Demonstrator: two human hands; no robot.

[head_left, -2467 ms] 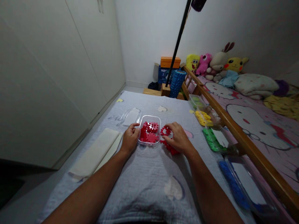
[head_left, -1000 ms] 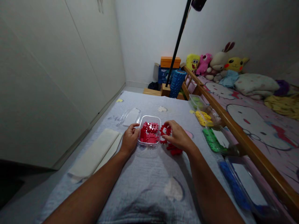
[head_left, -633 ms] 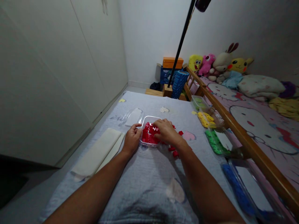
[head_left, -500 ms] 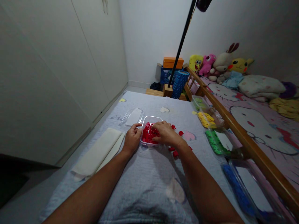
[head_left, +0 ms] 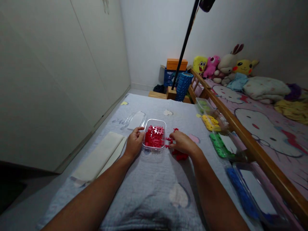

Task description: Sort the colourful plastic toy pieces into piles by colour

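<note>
A clear plastic container (head_left: 154,149) on the bed sheet is filled with red interlocking plastic pieces (head_left: 154,136). My left hand (head_left: 135,142) grips its left side, with fingers bent and the index finger along the rim. To the right of the container, my right hand (head_left: 183,142) is lowered over loose red pieces (head_left: 180,155), its fingers curled at a few of them. The palm hides part of this small heap. Behind my left hand lies a clear lid (head_left: 137,120) with a white label.
Folded cream cloth (head_left: 101,157) lies to the left. Along the wooden bed rail (head_left: 243,130) at right stand clear boxes with yellow pieces (head_left: 210,123), green pieces (head_left: 218,146) and blue pieces (head_left: 242,192). A black pole (head_left: 185,45) rises beyond the far edge.
My right hand has moved out of the container, rightward to the loose red pieces on the sheet. The red pieces inside now show fully. My left hand stays at the container.
</note>
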